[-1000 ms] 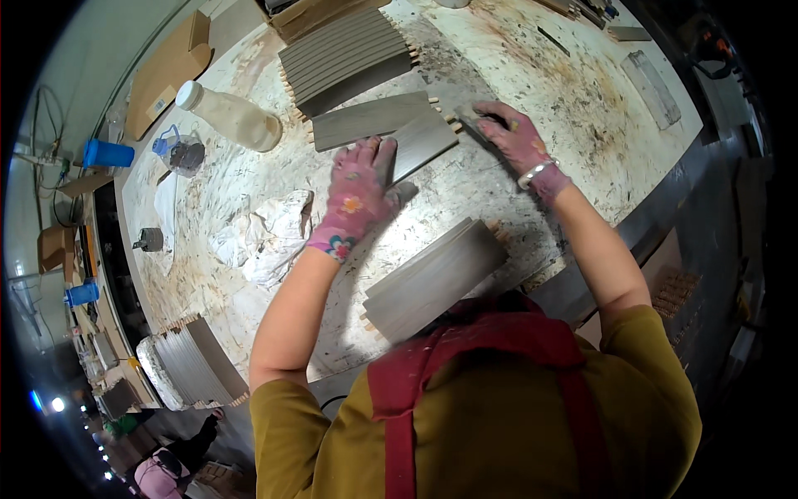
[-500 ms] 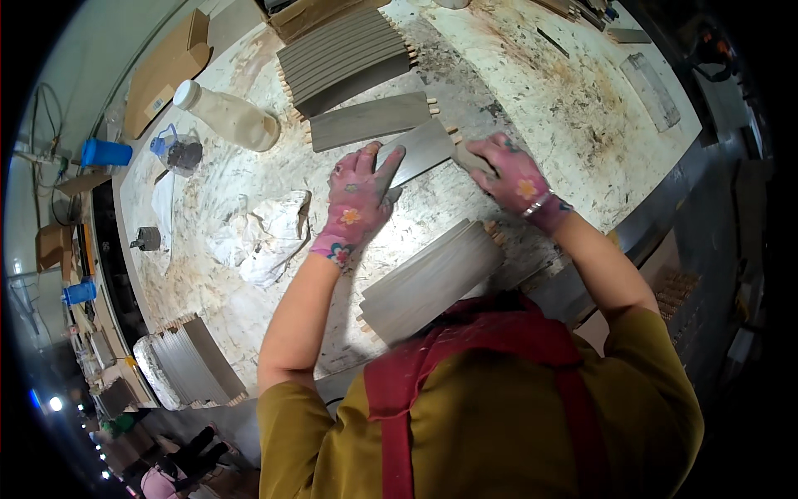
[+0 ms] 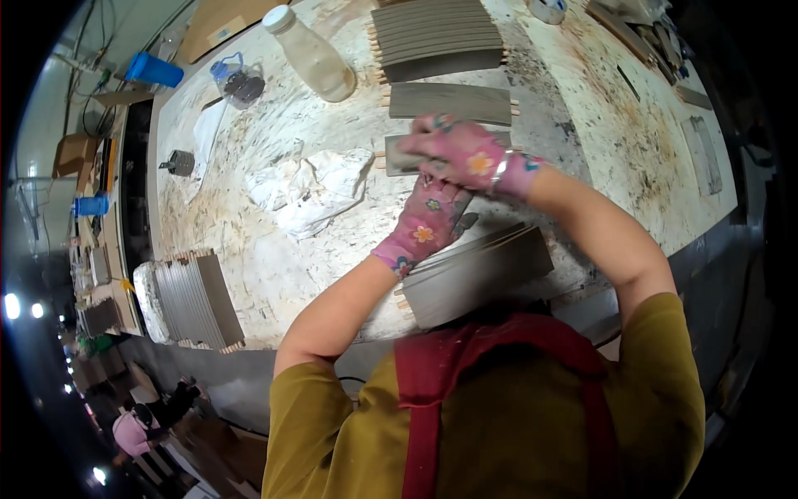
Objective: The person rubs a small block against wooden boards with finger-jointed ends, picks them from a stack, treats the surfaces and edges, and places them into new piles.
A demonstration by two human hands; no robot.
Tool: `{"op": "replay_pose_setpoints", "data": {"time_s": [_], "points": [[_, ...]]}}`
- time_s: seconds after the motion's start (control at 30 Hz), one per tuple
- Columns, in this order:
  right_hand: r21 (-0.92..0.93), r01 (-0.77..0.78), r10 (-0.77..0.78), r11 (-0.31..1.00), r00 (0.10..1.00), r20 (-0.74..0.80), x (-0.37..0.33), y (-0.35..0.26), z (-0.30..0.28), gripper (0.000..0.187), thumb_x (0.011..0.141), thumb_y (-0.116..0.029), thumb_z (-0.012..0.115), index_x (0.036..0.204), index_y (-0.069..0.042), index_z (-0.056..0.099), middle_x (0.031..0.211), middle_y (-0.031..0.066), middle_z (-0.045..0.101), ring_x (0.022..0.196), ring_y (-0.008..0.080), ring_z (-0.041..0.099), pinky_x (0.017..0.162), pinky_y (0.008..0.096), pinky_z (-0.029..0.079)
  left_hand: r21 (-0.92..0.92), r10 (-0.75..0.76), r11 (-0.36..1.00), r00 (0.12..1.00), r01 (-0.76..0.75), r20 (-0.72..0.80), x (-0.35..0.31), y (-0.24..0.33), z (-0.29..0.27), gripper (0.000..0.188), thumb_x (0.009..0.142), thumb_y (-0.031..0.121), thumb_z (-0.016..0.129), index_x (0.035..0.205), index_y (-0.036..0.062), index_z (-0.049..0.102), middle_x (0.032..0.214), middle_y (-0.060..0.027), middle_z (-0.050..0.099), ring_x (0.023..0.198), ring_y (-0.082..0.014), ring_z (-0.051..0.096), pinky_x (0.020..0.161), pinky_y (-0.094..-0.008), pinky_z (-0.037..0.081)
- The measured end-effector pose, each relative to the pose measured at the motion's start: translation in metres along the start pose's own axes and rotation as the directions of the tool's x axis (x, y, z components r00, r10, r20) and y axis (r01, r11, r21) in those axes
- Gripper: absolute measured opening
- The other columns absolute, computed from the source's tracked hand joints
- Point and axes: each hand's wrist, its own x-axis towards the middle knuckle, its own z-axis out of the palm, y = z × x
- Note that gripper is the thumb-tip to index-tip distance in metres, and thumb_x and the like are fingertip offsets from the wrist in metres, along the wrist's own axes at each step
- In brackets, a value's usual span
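A grey wood-grain board (image 3: 400, 155) with wooden dowels at its end lies flat on the table before me. My left hand (image 3: 428, 220), in a pink flowered glove with grey fingers, is at its near edge; the thumb sticks out and the fingertips are partly covered. Above it, my right hand (image 3: 465, 154), gloved alike, crosses over the board with curled, blurred fingers; what they hold, if anything, I cannot make out. Just beyond lies a second doweled board (image 3: 449, 102). Nearest my body rests a pile of similar boards (image 3: 478, 283).
Beyond stands a row of boards (image 3: 436, 37); another stack (image 3: 199, 299) is at the table's left edge. A capped bottle (image 3: 312, 58), a clear jug (image 3: 241, 83) and a crumpled white cloth (image 3: 312, 187) lie left. Scraps (image 3: 640, 41) lie far right. A person (image 3: 137, 428) is lower left.
My right hand has moved left from the board's right end to above my left hand. The board now lies more level across the view, and the whole view has shifted and turned.
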Motion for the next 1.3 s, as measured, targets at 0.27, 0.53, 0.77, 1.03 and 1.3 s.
{"op": "replay_pose_setpoints", "data": {"time_s": [0.27, 0.53, 0.77, 1.03, 1.3], "points": [[-0.113, 0.003, 0.035, 0.994, 0.941, 0.338, 0.055, 0.001, 0.01, 0.029, 0.091, -0.027, 0.059, 0.118, -0.017, 0.061, 0.102, 0.0165, 0.057, 0.098, 0.0326, 0.063, 0.081, 0.0414, 0.052, -0.101, -0.069, 0.993, 0.996, 0.063, -0.052, 0.004, 0.0, -0.002, 0.063, 0.078, 0.033, 0.072, 0.132, 0.0055, 0.054, 0.13, -0.0165, 0.055, 0.126, -0.0362, 0.047, 0.109, -0.0513, 0.033], [-0.193, -0.118, 0.1, 0.974, 0.99, -0.103, 0.031, 0.039, -0.015, 0.033, 0.085, -0.015, 0.064, 0.118, -0.015, 0.061, 0.108, 0.0152, 0.056, 0.093, 0.0329, 0.06, 0.079, 0.0417, 0.052, -0.117, -0.096, 0.989, 0.994, 0.089, -0.057, 0.011, -0.039, -0.023, 0.028, 0.087, 0.012, 0.06, 0.114, 0.0046, 0.061, 0.111, -0.0158, 0.064, 0.104, -0.0331, 0.061, 0.091, -0.041, 0.05], [-0.059, 0.18, -0.18, 0.982, 0.984, 0.004, -0.001, -0.003, 0.017, 0.024, 0.091, -0.02, 0.058, 0.114, -0.014, 0.062, 0.111, 0.0153, 0.058, 0.105, 0.0353, 0.059, 0.087, 0.0452, 0.051, -0.269, -0.319, 0.89, 0.924, 0.369, 0.213, 0.0, -0.136, -0.058, 0.034, 0.09, 0.024, 0.062, 0.122, 0.0176, 0.067, 0.123, -0.0115, 0.056, 0.119, -0.0317, 0.048, 0.103, -0.0387, 0.042], [-0.146, 0.232, -0.208, 0.962, 0.965, 0.162, -0.017, 0.012, 0.024, 0.028, 0.096, -0.026, 0.051, 0.122, -0.019, 0.059, 0.131, 0.0175, 0.054, 0.12, 0.0384, 0.055, 0.104, 0.0426, 0.045, -0.358, -0.389, 0.815, 0.888, 0.456, 0.246, 0.013, -0.129, -0.06, 0.03, 0.09, 0.016, 0.064, 0.119, 0.0088, 0.067, 0.117, -0.0109, 0.056, 0.111, -0.0285, 0.055, 0.096, -0.035, 0.046], [-0.456, -0.135, 0.18, 0.88, 0.982, 0.057, -0.188, 0.044, -0.07, 0.033, 0.086, -0.012, 0.062, 0.119, -0.015, 0.063, 0.116, 0.0155, 0.059, 0.109, 0.0368, 0.058, 0.09, 0.0437, 0.05, 0.142, -0.217, 0.972, 0.943, 0.185, 0.252, 0.034, -0.119, -0.078, 0.034, 0.083, 0.026, 0.069, 0.115, 0.0138, 0.069, 0.116, -0.0113, 0.06, 0.107, -0.0317, 0.058, 0.091, -0.0431, 0.049]]}}
